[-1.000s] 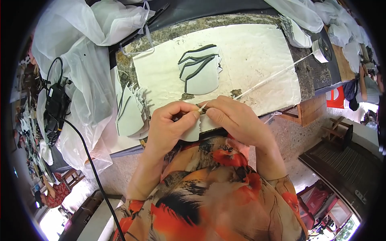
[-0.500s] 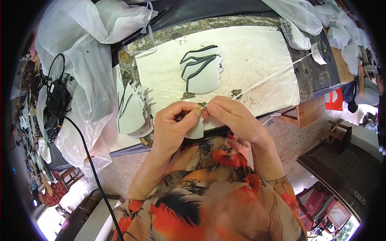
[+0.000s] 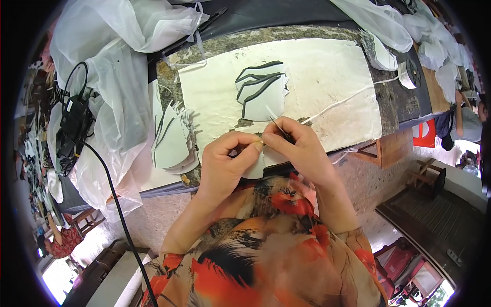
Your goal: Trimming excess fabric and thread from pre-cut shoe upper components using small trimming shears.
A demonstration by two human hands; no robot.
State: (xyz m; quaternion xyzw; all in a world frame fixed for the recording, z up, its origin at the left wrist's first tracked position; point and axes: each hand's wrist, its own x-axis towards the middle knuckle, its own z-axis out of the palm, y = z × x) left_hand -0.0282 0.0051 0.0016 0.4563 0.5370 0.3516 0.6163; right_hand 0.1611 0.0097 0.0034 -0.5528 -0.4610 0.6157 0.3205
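A white cut panel (image 3: pixel 254 170) hangs from my left hand (image 3: pixel 222 161), whose thumb and forefinger pinch its upper edge. My right hand (image 3: pixel 302 148) meets it there, thumb and forefinger closed at the same edge. Out of the right hand sticks a thin pointed tool (image 3: pixel 272 113) with a pale tip; its other end is hidden in the palm. White narrow tape (image 3: pixel 337 102) runs from a roll (image 3: pixel 407 74) at the right toward my right hand. Just beyond the hands lie several overlapping white panels with black-trimmed edges (image 3: pixel 266 102).
A pale paper sheet (image 3: pixel 327 66) covers the worn board (image 3: pixel 388 102). Fanned white panels (image 3: pixel 174 148) sit at the left, more panels (image 3: pixel 381 53) at the far right. Plastic bags (image 3: pixel 117 97) drape the left side, beside a black adapter (image 3: pixel 74 123) whose cable (image 3: pixel 115 199) hangs down.
The thin pointed tool now shows above my right hand, which has turned slightly. The tape lies slacker across the sheet. My left hand keeps its pinch on the panel.
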